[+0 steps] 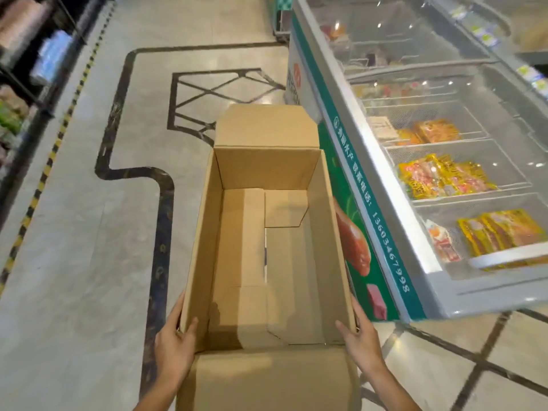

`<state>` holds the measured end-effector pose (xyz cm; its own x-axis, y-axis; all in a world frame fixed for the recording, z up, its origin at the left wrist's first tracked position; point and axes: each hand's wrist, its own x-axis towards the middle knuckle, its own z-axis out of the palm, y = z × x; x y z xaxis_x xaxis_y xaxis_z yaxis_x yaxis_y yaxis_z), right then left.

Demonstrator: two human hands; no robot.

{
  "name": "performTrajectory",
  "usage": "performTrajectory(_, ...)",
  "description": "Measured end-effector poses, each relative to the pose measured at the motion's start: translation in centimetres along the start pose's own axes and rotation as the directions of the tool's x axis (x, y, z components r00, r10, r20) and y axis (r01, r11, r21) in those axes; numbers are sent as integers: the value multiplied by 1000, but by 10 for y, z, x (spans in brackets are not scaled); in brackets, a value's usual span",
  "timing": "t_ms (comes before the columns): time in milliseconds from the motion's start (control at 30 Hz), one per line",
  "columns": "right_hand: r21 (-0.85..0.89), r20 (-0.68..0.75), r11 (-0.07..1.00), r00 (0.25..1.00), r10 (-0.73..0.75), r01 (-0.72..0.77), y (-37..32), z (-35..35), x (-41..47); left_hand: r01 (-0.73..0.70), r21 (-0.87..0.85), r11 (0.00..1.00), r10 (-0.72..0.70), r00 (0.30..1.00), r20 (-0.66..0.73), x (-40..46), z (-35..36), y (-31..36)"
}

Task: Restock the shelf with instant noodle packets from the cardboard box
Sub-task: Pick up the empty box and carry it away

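Observation:
An open brown cardboard box (326, 232) fills the middle of the head view, held above the floor. Its inside shows only bare cardboard flaps; no noodle packets are in it. My left hand (173, 342) grips the near left wall, thumb inside and fingers outside. My right hand (360, 341) grips the near right wall the same way. The far flap stands up and the near flap hangs toward me. A dark shelf (32, 63) with blurred packaged goods stands at the far left.
A glass-topped chest freezer (385, 179) with yellow and orange frozen packs runs along the right, close beside the box. The tiled floor (83, 247) has dark inlaid lines, and a yellow-black stripe runs along the shelf base at the left.

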<state>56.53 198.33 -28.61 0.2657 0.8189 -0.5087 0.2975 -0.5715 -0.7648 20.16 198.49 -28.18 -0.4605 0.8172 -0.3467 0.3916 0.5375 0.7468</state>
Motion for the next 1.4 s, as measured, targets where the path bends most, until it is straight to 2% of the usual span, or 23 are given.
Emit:
performTrajectory(133, 11, 18, 994, 994, 109, -109, 40, 9, 60, 100, 71, 992, -99, 995, -10, 28, 51, -14)
performTrajectory(267, 14, 16, 995, 995, 98, -98, 117, 37, 133, 57, 149, 987, -46, 996, -73, 63, 112, -28)
performTrajectory(367, 16, -22, 990, 990, 138, -138, 158, 58, 178, 68, 142, 987, -66, 998, -18, 97, 154, -72)
performTrajectory(533, -36, 26, 973, 973, 228, -227, 217, 80, 249, 55, 114, 992, -65, 995, 82, 147, 225, -131)
performTrajectory(667, -72, 37, 981, 983, 181, -178, 255, 99, 297, 10, 82, 997, -22, 990, 140, 182, 275, -177)
performTrajectory(900, -95, 66, 978, 979, 194, -188, 326, 128, 356, 76, 98, 992, -90, 985, 146, 218, 351, -254)
performTrajectory(967, -162, 69, 970, 978, 196, -182, 344, 134, 364, 84, 158, 984, -118, 970, 215, 227, 367, -280)
performTrajectory(1067, -266, 58, 948, 979, 196, -174, 369, 140, 373, 118, 255, 960, -207, 909, 361, 236, 379, -322)
performTrajectory(1167, -308, 81, 920, 957, 277, -241, 387, 141, 385, 93, 291, 952, -215, 880, 424, 238, 389, -349)
performTrajectory(1267, -294, 161, 916, 931, 328, -273, 401, 139, 391, 32, 227, 973, -134, 883, 450, 240, 399, -354)
performTrajectory(1400, -248, 147, 927, 935, 323, -281, 407, 136, 392, 111, 78, 991, -134, 881, 453, 243, 398, -361)
